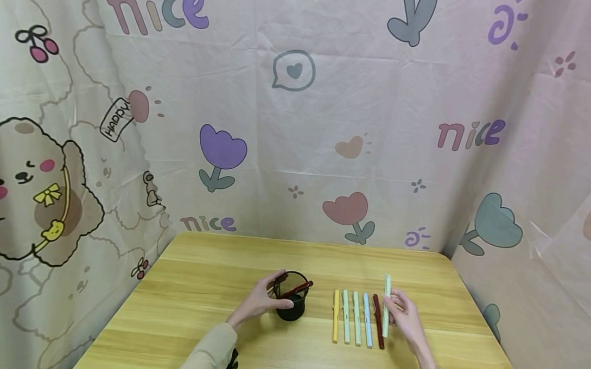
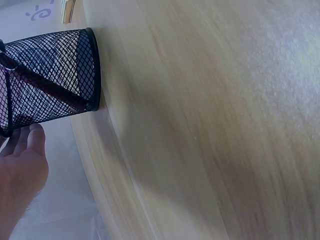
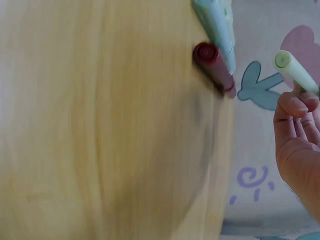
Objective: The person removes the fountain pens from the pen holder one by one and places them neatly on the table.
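My left hand (image 1: 261,298) grips a black mesh pen cup (image 1: 291,311) at the table's middle, thumb on the near side and fingers round the far side. A dark red pen (image 1: 298,289) leans inside the cup, its end over the rim; the left wrist view shows it slanting behind the mesh. My right hand (image 1: 406,314) pinches a pale green pen (image 3: 299,74) between thumb and fingers, lifted off the table in the right wrist view. Just left of it lies another dark red pen (image 1: 378,322), the right end of a row of pens.
The row continues leftward with a light blue pen (image 1: 367,321), two light green pens (image 1: 356,319) and a yellow pen (image 1: 336,317), lying side by side between the hands. A printed cloth (image 1: 297,125) hangs behind and beside the wooden table (image 1: 199,290). Something black (image 1: 231,362) shows by the left sleeve.
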### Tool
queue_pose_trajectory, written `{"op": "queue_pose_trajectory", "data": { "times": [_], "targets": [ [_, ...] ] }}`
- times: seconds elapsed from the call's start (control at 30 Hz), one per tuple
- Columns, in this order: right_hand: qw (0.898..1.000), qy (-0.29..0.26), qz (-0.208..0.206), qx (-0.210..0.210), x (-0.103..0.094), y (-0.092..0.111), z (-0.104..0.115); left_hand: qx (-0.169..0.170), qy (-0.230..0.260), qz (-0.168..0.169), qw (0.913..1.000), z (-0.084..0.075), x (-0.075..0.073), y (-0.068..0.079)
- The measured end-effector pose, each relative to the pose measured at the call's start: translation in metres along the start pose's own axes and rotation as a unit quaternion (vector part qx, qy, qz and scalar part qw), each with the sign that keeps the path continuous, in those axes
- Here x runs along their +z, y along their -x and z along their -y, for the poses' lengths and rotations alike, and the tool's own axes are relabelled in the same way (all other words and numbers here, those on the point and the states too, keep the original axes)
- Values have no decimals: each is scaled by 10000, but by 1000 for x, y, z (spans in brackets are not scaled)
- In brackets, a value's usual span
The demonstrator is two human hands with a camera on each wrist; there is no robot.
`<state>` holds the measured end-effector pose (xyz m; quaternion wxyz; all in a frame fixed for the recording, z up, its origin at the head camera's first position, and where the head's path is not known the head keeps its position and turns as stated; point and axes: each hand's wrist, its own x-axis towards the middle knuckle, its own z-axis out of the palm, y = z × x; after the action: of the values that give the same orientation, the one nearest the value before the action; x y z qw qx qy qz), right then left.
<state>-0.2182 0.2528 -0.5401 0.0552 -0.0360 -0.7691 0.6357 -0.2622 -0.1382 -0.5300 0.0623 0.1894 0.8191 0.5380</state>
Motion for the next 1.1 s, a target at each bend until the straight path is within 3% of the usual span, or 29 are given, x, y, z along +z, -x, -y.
{"op": "queue_pose_trajectory", "data": {
  "times": [0.8,1.1],
  "targets": [
    [9935,743,514,693,-20,-4,-27,93,156,88,9998,2,1,-1],
    [9907,1101,345,719,-17,-6,-29,105,153,101,9998,2,1,-1]
  ]
}}
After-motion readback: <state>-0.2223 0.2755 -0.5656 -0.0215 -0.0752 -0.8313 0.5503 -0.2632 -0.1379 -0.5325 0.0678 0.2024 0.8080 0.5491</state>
